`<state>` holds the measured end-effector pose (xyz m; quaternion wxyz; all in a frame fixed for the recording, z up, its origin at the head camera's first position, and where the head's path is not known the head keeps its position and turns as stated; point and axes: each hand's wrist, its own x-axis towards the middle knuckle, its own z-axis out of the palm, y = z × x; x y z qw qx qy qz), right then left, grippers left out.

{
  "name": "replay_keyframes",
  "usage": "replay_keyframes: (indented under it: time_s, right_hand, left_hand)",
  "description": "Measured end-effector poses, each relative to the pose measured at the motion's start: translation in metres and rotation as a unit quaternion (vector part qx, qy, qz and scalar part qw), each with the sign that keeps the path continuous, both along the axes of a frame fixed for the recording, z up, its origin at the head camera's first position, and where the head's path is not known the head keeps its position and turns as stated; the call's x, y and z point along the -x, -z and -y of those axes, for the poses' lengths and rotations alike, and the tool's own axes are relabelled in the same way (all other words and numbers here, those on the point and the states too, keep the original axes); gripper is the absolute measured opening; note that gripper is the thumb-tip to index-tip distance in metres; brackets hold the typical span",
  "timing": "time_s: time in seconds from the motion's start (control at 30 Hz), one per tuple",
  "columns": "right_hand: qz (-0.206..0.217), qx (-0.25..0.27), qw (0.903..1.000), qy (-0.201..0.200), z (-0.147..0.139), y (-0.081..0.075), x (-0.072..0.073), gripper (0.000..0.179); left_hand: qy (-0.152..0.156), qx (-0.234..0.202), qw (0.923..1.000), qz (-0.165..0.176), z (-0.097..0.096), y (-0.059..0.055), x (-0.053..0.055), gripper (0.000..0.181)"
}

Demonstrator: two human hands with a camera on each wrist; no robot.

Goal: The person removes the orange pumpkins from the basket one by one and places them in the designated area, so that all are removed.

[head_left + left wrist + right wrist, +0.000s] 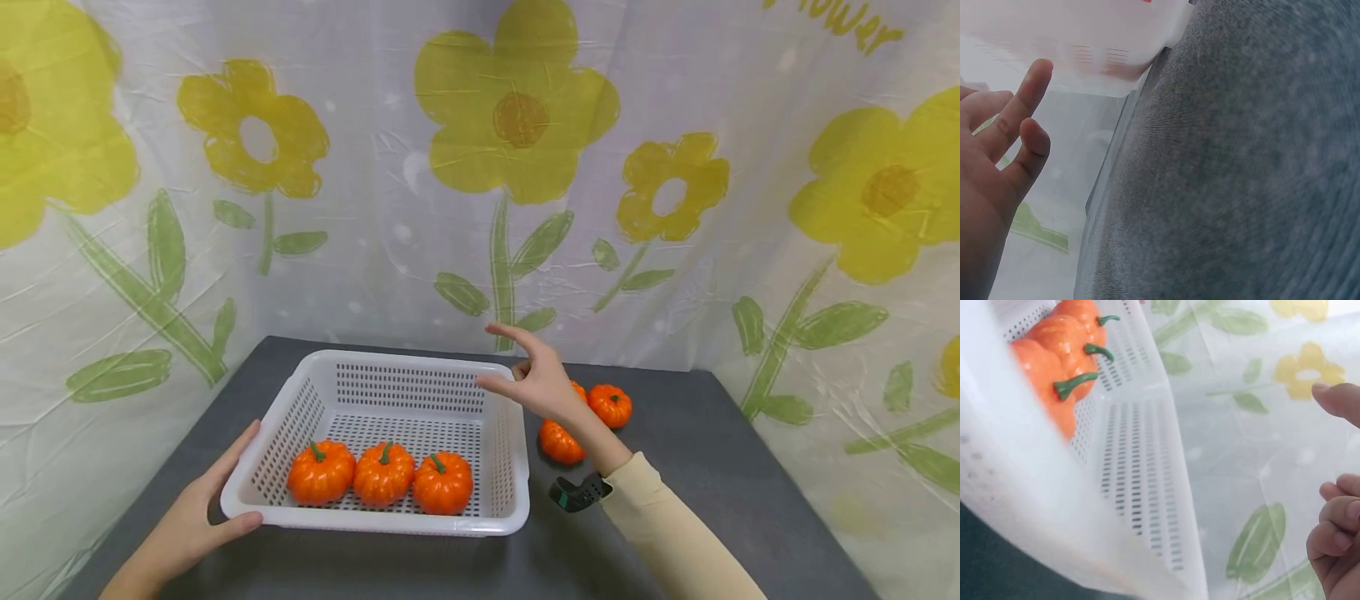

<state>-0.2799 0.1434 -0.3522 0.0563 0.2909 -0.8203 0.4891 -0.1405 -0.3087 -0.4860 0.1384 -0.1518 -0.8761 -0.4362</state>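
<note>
A white perforated plastic basket (375, 523) stands on the dark table with three small orange pumpkins in a row along its front: a left one (321, 472), a middle one (384, 473) and a right one (443, 483). At its front left corner is my left hand (187, 521), thumb at the front rim and fairly straight fingers along the left side. My right hand (543, 379) hovers by the back right corner, index finger and thumb spread wide, other fingers loosely bent, nothing between them. In the right wrist view, these fingertips (1329, 397) appear apart from the basket.
More orange pumpkins lie right of the basket, one (610, 406) in plain sight, another (561, 442) partly behind my right forearm, a third mostly hidden. A curtain (360, 250) painted with yellow flowers surrounds the dark tabletop (720, 467). A black band (581, 493) circles my right wrist.
</note>
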Motion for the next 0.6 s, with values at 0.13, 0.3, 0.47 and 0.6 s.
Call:
replay_keyframes:
  time_s: [0.13,0.3,0.47,0.6]
  right_hand:
    - [0.005,-0.013,0.9994,-0.032,0.013,-0.005,0.005,0.073]
    - [0.031,-0.034,0.9952,-0.087,0.031,-0.009,0.014,0.072]
    - [0.066,-0.118,0.9769,-0.165,0.048,-0.008,0.024,0.076]
    - [0.087,-0.205,0.9437,-0.244,0.058,0.0,0.033,0.075]
  left_hand:
    - [0.001,0.001,1.0,-0.007,0.0,-0.001,0.0,0.103]
    - [0.007,-0.006,0.9999,-0.009,0.0,-0.002,-0.001,0.103]
    - [0.006,-0.008,0.9999,-0.002,-0.001,-0.002,-0.001,0.104]
    - [0.004,-0.009,0.9999,0.006,-0.002,-0.003,-0.001,0.103]
